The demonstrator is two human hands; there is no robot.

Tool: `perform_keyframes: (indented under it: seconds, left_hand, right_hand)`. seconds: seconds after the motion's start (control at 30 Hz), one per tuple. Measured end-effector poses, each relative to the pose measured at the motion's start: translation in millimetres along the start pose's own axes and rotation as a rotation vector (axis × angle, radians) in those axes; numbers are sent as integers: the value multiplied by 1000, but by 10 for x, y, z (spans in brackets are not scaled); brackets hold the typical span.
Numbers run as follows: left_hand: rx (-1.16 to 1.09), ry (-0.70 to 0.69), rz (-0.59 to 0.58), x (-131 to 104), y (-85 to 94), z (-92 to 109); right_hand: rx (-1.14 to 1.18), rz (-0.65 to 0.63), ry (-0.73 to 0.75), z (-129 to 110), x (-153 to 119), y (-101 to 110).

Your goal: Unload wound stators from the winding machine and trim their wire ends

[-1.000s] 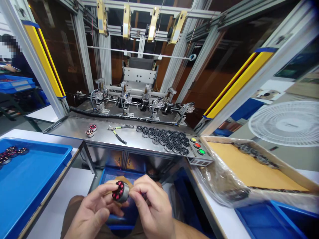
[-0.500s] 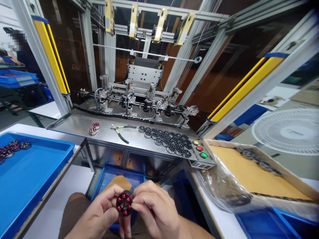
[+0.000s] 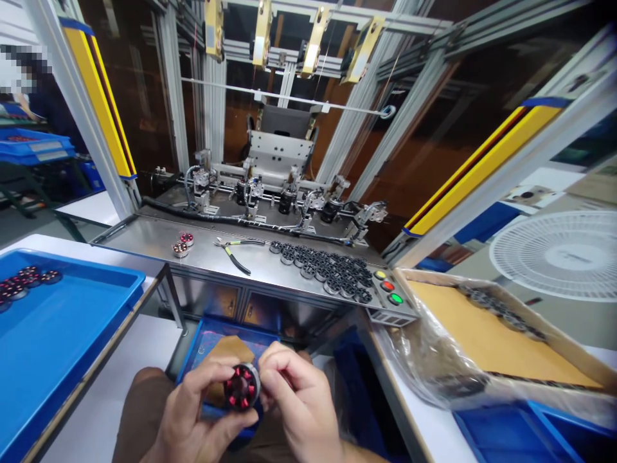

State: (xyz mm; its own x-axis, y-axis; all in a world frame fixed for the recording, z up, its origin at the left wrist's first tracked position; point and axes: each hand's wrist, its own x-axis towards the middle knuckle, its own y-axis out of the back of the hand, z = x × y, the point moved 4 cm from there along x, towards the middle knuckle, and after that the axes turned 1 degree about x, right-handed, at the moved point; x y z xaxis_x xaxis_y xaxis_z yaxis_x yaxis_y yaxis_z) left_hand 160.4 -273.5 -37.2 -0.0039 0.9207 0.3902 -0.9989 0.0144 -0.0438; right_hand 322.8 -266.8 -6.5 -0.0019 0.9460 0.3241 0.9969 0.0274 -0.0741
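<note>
A small round motor stator, black with red wire windings, is held above my lap, its open face turned toward me. My left hand grips it between the thumb below and the fingers above. Close against its right side, my right hand is closed in a pinch; whatever lies between those fingertips is hidden or too thin to see. On the metal bench ahead lie two wound stators, a pair of cutting pliers with open handles, and a crowd of black unwound stators.
A blue tray with wound stators stands at left. Beneath my hands is a blue bin. Yellow, red and green buttons sit at the bench's right end, beside a plastic-lined carton. Winding fixtures line the back.
The stator has turned, showing its silvery right side. My left thumb has moved below it, and my right hand has drawn slightly up and right from its face.
</note>
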Motion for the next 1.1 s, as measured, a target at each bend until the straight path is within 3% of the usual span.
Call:
perform_keyframes:
  seconds: [0.1,0.23,0.47,0.63,0.7,0.8,0.87,0.93,1.0,1.1]
  left_hand:
    - [193,-168,52,-6,27,87]
    - [294,-284,-6,53,-8,229]
    - [358,-374,-8,99,-9,284]
    - [320,-474,-84,76,-12,233]
    - [222,-365,-123,59,-18,186]
    - [-86,13,-156,32,-18,84]
    - [-337,272,-143,18,-15,23]
    - [-541,432,-156,25,-33,-9]
    - [-663,531,-272,36,-102,-27]
    - [-709,632,-472,14,-233,-61]
  right_hand:
    - [249,-45,-258,195,-45,-53]
    - [377,-47,-410,328,-88,-82]
    - [404,-41,-456,358,-99,-95]
    - [386,-41,-432,341,-81,-97]
    - [360,-55,-369,294,-53,-84]
    - [189,-60,-170,145,15,-14]
    - [-6,-72,83,-25,56,45]
    - [-197,-136,362,-199,64,73]
    - [-336,-221,554,-311,55,82]
    - [-438,-298,662,-387,67,112]
